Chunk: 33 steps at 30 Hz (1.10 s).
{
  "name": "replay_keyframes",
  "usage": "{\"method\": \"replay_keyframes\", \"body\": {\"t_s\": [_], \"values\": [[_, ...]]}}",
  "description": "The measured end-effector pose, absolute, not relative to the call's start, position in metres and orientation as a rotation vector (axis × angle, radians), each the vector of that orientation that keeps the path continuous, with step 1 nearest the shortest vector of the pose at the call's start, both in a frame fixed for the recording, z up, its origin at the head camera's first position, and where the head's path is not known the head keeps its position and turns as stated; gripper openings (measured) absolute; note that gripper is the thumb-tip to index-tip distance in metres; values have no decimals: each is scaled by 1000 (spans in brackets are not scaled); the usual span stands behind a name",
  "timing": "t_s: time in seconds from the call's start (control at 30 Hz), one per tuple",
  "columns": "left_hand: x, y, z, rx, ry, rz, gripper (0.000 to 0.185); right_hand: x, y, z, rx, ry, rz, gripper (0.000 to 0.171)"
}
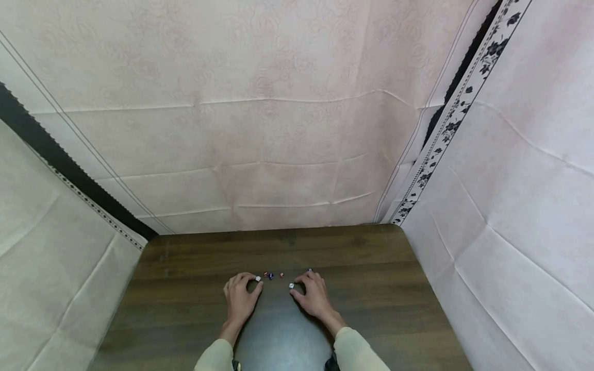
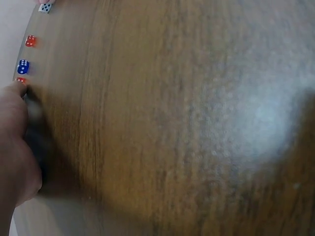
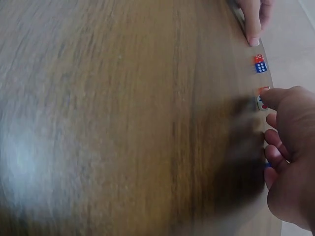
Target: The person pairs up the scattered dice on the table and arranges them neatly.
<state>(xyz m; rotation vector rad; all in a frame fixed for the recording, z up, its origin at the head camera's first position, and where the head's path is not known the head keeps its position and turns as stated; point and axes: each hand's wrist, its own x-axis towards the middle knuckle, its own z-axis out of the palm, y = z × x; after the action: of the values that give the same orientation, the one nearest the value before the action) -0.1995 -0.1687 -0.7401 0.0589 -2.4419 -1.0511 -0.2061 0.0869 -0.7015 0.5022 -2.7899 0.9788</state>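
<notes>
Several small dice lie in a row on a dark wooden table (image 1: 185, 288). My left hand (image 1: 241, 299) rests palm down, and a white die (image 1: 257, 279) sits at its thumb and forefinger tips. Right of it lie a red die (image 1: 265, 274), a blue die (image 1: 270, 276) and another red die (image 1: 281, 275). My right hand (image 1: 315, 296) also rests palm down, its thumb tip touching a second white die (image 1: 291, 285) (image 3: 260, 102). A further blue die (image 1: 310, 270) lies at its fingertips. The left wrist view shows the red (image 2: 30, 41) and blue (image 2: 23, 66) dice beyond my left hand (image 2: 12, 142).
Pale patterned cloth (image 1: 278, 129) hangs behind the table, with more cloth on both sides. The table's back edge (image 1: 278, 231) runs just beyond the dice. Bare wood stretches left and right of my hands.
</notes>
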Motion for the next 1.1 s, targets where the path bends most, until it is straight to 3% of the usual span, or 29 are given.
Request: {"method": "replay_keyframes", "body": {"t_s": [1.1], "values": [[-198,-169,-739,70,-2439,-1071,16,-208,79,-705,423,-2728,1048,12]]}}
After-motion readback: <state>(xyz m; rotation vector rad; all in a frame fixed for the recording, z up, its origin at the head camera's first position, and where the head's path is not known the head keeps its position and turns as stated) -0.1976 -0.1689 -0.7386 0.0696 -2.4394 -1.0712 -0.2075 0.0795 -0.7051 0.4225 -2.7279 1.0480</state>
